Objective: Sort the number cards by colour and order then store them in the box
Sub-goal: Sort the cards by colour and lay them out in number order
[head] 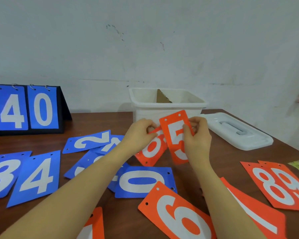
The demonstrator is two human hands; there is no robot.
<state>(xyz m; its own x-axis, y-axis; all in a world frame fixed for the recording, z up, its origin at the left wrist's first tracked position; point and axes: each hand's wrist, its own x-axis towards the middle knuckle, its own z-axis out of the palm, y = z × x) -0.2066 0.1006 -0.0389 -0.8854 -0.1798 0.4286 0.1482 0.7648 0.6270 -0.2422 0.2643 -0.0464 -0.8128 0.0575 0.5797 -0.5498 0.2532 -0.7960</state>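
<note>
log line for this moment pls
right hand: holds orange 5 card | left hand: holds orange card | box: open, no cards visible

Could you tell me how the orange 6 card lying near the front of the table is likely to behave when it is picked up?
The orange 6 card looks thin and flat, so it is probably light and may flex somewhat. It lies flush on the table, so lifting an edge could be fiddly. Its surface seems smooth, so it may slide when pushed.

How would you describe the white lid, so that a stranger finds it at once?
Start from the white box at the back of the table. The lid lies flat just right of it, near the table's right edge. Unlike the coloured cards around, it is white plastic with a grey handle.
</note>
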